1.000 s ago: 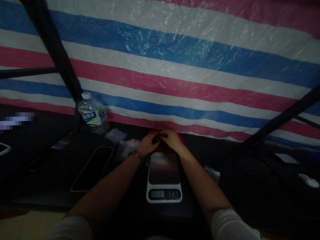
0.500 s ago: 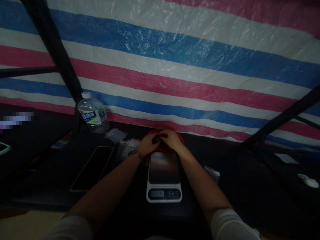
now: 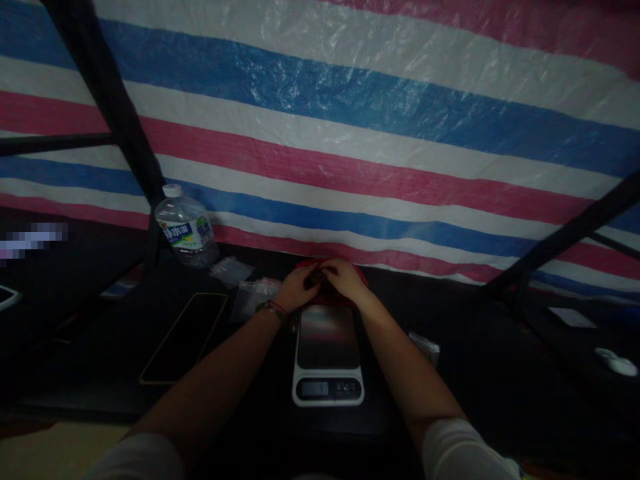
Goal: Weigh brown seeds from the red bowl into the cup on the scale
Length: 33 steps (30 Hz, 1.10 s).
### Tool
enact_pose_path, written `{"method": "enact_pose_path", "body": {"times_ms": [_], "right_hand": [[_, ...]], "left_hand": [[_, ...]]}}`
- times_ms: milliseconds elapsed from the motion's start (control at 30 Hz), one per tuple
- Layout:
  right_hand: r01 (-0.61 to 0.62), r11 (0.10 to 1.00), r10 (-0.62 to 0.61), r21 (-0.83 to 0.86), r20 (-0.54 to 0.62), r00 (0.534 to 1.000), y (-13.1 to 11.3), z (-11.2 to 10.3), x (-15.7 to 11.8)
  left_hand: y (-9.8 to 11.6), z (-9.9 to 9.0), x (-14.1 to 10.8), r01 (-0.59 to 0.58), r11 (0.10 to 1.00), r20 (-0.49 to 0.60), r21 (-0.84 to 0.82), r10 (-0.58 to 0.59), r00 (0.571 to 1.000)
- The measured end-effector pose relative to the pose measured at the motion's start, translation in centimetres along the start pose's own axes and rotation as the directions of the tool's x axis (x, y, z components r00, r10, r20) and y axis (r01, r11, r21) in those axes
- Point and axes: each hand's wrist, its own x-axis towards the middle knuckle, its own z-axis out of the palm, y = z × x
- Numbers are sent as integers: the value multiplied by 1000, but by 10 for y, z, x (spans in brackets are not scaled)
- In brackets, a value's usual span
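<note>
Both my hands are over a red dish (image 3: 361, 275) behind a white kitchen scale (image 3: 329, 402). Dark, loose-looking contents (image 3: 327, 293) lie in the dish, too dim to name. My left hand (image 3: 296, 289) curls in from the left, with a beaded bracelet at its wrist. My right hand (image 3: 344, 277) bends in from the right, its fingertips close to the left ones. The fingers of both are drawn together around something dark between them that I cannot make out. The scale's steel plate is bare and its display is lit, too blurred to read.
Left of the scale lie a phone (image 3: 185, 339) and clear zip bags (image 3: 255, 298). A plastic bottle (image 3: 186, 227) stands behind them by a dark frame post. Another small bag (image 3: 425, 347) lies right of my right forearm. A striped tarp (image 3: 350, 167) closes off the back.
My fingers have shifted slightly over the dish around the dark matter. The scale, bags, bottle and phone have stayed put.
</note>
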Motion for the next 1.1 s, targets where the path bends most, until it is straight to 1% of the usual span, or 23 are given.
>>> {"method": "enact_pose_path", "body": {"times_ms": [100,267,400,667,833,1000,1100], "right_hand": [[-1,1000,2,-9,49,999,0,2,1],[-8,1000,8,-3,1,1000,-1,1,1],[-1,1000,2,-12,49,999,-2,0,0],[-12,999,15,-38,87,996,-4,-3,1],[-19,1000,19,0,54,998,-7,-5,0],[-34,997,38,-65,56,998,-3,-5,0],[-53,995,56,-84,35,998,-1,-5,0]], "left_hand": [[0,1,0,3,1000,-4,-12,-3,1000],[1,0,0,26,999,-13,-30,-27,1000],[2,0,-1,15,999,-14,-33,-16,1000],[3,-1,-1,21,999,17,-30,-21,1000],[3,-2,-1,25,999,6,-24,-25,1000],[4,-2,0,13,999,3,-42,-13,1000],[5,-3,0,25,999,-2,-33,-25,1000]]}}
